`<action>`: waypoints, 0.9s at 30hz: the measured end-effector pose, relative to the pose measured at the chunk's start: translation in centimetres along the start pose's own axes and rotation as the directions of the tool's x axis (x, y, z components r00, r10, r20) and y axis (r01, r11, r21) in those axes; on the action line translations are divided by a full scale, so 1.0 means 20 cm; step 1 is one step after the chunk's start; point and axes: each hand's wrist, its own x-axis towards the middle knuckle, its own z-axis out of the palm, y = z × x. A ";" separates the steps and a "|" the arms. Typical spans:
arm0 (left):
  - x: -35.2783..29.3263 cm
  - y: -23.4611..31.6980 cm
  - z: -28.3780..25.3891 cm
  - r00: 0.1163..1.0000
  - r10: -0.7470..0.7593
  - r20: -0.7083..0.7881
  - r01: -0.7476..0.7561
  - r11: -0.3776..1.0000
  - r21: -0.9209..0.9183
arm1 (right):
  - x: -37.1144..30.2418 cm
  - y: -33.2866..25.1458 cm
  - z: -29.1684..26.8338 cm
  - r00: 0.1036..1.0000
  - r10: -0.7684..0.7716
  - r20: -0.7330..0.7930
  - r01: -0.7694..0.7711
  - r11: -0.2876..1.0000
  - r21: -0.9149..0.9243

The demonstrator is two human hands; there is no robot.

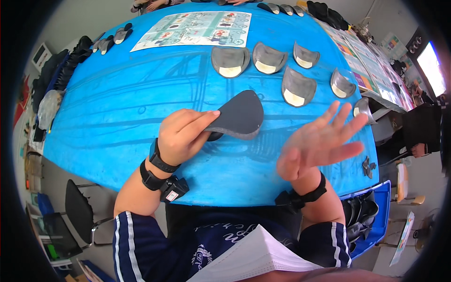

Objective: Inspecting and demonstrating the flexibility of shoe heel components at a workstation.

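Observation:
My left hand [183, 134] is closed on one end of a dark grey, curved, pad-like piece [241, 113]; thumb and fingers pinch its edge. Smooth and dark on its upper face, the piece has a rounded far end and a paler rim, and is held over the blue-covered table. My right hand [317, 143] is raised to the right of it, open and palm up, with fingers spread, slightly blurred and touching nothing. Beyond my hands lie several grey cupped pieces [299, 86], each with a cream strip along its near edge.
A printed sheet [197, 29] lies at the table's far side. More cupped pieces [112, 39] are stacked at the far left. A blue crate [386, 207] of black cupped items stands at the right. A black chair [80, 211] is at the left; other people's hands [152, 5] show beyond the table.

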 end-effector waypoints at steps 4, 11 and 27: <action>0.01 0.01 -0.01 0.999 0.049 0.006 -0.050 0.998 0.024 | 0.11 -0.09 -0.09 0.693 -0.231 0.682 0.312 0.950 0.005; 0.01 0.05 0.01 0.999 0.036 0.017 -0.036 0.999 0.012 | 0.09 -0.18 0.01 0.461 0.118 0.880 0.060 0.985 -0.163; 0.01 0.08 0.02 0.994 -0.073 0.082 0.076 0.996 -0.037 | 0.01 -0.17 0.01 0.632 0.120 0.766 0.054 0.979 -0.197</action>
